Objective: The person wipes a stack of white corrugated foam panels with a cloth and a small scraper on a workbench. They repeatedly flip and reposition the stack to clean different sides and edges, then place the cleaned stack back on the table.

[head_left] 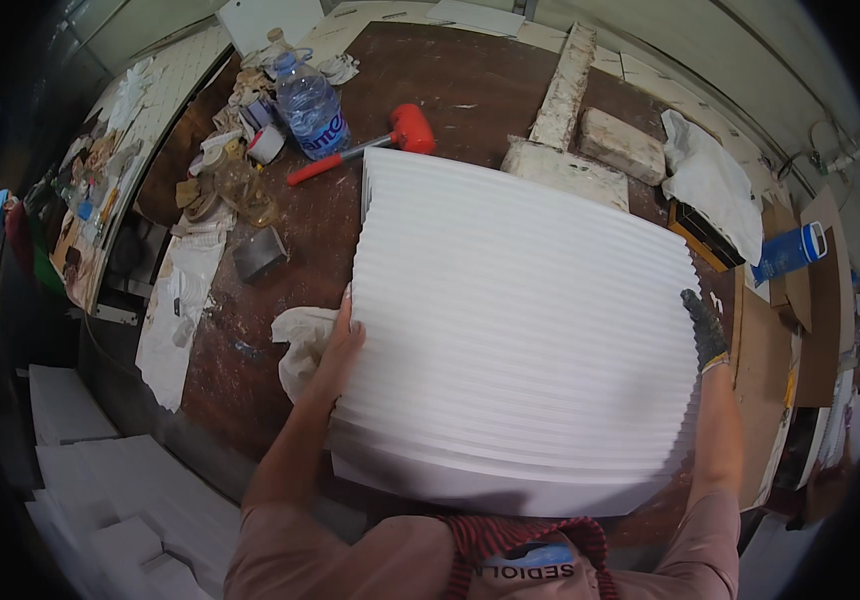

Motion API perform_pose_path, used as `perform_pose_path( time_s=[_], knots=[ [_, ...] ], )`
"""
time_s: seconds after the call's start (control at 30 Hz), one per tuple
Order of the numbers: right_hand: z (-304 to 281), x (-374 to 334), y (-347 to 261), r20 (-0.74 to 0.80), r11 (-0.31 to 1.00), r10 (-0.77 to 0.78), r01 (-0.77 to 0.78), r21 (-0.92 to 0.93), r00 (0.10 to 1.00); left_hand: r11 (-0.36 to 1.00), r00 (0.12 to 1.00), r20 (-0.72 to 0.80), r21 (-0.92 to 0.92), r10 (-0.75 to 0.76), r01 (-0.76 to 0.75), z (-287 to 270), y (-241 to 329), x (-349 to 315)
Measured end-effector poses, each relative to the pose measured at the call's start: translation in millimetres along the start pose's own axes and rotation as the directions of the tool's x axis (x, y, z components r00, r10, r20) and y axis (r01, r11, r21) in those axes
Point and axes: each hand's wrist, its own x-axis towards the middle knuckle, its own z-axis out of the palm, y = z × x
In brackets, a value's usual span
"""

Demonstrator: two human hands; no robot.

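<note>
A large stack of white sheets (520, 310) lies fanned in front of me, its front edges stepped in many thin ridges. My bare left hand (342, 345) holds the stack's left edge, with the fingers running along the side. On the opposite edge, my right hand (706, 328) in a dark glove grips the stepped side. Parts of the fingers on both hands are hidden by the sheets. Beside my left hand lies a crumpled white cloth (300, 350). Just beyond the stack's far left corner rests a red-headed mallet (410, 130).
The brown table (430, 70) carries a large clear water bottle (312, 108), a grey metal block (260, 254) and clutter at the left. Farther right are a wrapped brick-like block (622, 145), a white-smeared board (562, 90), a white bag (710, 180) and a blue container (788, 250).
</note>
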Motion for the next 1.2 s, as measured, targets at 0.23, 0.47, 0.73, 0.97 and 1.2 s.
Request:
perform_pose_path(
  time_s=[0.23, 0.47, 0.73, 0.97, 1.2],
  knots=[
    [-0.4, 19.0, 5.3, -0.006, 0.997, 0.08, -0.08, -0.018, 0.997, 0.596, 0.973, 0.015, 0.789, 0.23, -0.153, -48.9, 7.5, -32.1],
    [27.5, -28.4, -45.9, -0.104, 0.978, 0.153, -0.166, -0.127, 0.983, 0.952, 0.982, -0.132, 0.291, 0.134, -0.091, -39.0, 13.5, -104.9],
    [53.6, -65.8, -73.4, -0.14, 0.976, 0.09, -0.116, -0.185, 0.986, 0.986, 0.979, -0.145, -0.107, -0.142, 0.127, 42.2, -12.8, -113.7],
    [48.0, -60.8, -75.9, -0.157, 0.934, 0.054, -0.105, -0.341, 0.986, 0.978, 0.949, -0.253, -0.135, -0.19, 0.159, 74.7, 3.2, -111.9],
    [28.7, 18.9, -30.5, 0.102, 0.99, -0.094, 0.083, 0.11, 0.99, 0.931, 0.998, -0.038, -0.362, -0.055, 0.037, 24.6, 41.6, 17.2]
  ],
)
